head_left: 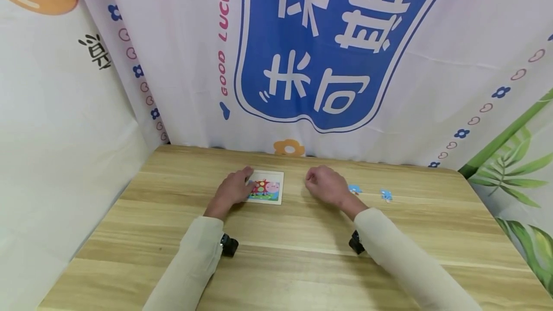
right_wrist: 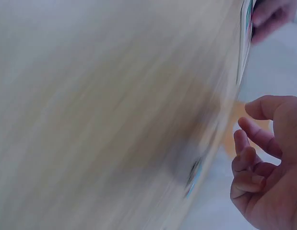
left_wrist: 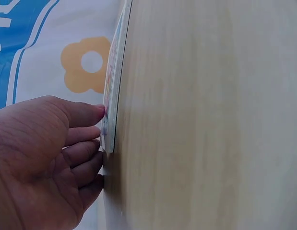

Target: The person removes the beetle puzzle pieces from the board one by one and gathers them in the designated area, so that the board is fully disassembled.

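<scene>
A small jigsaw puzzle (head_left: 271, 190) lies flat on the table in a white frame, its picture a pink cartoon pig in red with dots. Plain white shows along its upper strip. At its left end is my left hand (head_left: 234, 187); thumb and index fingertips touch the puzzle (left_wrist: 115, 91), the other fingers bent loosely beside it. My right hand (right_wrist: 270, 158) hovers to the puzzle's right, fingers loosely bent and nothing between thumb and index finger. Just beyond that hand lie two loose blue puzzle pieces, a nearer piece (head_left: 355, 189) partly hidden by it and a farther piece (head_left: 386, 196).
The wood-grain table (head_left: 294, 258) ends at a printed curtain (head_left: 194, 61) along the back. More printed cloth hangs at the left and right sides. Each wrist wears a small black camera, such as the left camera (head_left: 229, 245).
</scene>
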A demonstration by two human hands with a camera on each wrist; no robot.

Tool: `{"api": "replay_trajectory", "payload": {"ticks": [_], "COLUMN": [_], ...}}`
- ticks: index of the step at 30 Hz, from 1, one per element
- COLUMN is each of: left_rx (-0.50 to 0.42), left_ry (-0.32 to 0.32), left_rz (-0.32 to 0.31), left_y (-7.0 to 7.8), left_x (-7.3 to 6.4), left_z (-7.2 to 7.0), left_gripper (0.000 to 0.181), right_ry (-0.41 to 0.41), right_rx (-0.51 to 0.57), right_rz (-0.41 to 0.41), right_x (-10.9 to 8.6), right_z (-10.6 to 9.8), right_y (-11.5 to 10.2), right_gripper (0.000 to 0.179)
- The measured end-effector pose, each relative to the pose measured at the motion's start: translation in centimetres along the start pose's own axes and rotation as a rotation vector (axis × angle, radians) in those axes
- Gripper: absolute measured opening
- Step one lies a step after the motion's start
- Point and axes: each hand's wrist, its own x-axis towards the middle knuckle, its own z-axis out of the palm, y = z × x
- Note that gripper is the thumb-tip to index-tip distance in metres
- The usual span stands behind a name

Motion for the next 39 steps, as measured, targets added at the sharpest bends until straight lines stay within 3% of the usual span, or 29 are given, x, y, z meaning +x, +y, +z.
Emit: {"api": "replay_trajectory", "payload": {"ticks": [6,10,15,21,28,33,39], "left_rx": [0.019,0.041,0.114,0.187,0.181,0.178,0.179], "left_ry": [0.019,0.030,-0.011,-0.070,-0.064,-0.046,-0.035], "left_rz": [0.027,0.109,0.198,0.151,0.130,0.129,0.123], "left_y": [0.4,1.1,2.1,2.5,2.6,2.7,2.8], "left_x": [-0.5,-1.1,-2.1,-2.6,-2.5,-2.5,-2.6], "left_z": [-0.1,-0.1,-0.1,0.3,0.6,0.6,0.5], "left_gripper": [0.058,0.053,0.048,0.055,0.058,0.058,0.059], "right_ry": [-0.078,-0.125,-0.155,-0.178,-0.165,-0.118,-0.016], "right_rx": [0.056,0.064,0.035,0.010,0.025,0.053,0.131], "right_rz": [-0.071,-0.104,-0.117,-0.093,-0.068,-0.054,-0.043], "right_x": [1.3,2.1,2.7,2.9,2.8,2.6,2.0], "right_z": [1.8,2.6,3.2,3.5,3.6,3.8,3.5], "right_y": [-3.0,-4.1,-4.8,-5.0,-5.0,-5.3,-5.6], "right_gripper": [0.020,0.024,0.028,0.032,0.031,0.028,0.006]}}
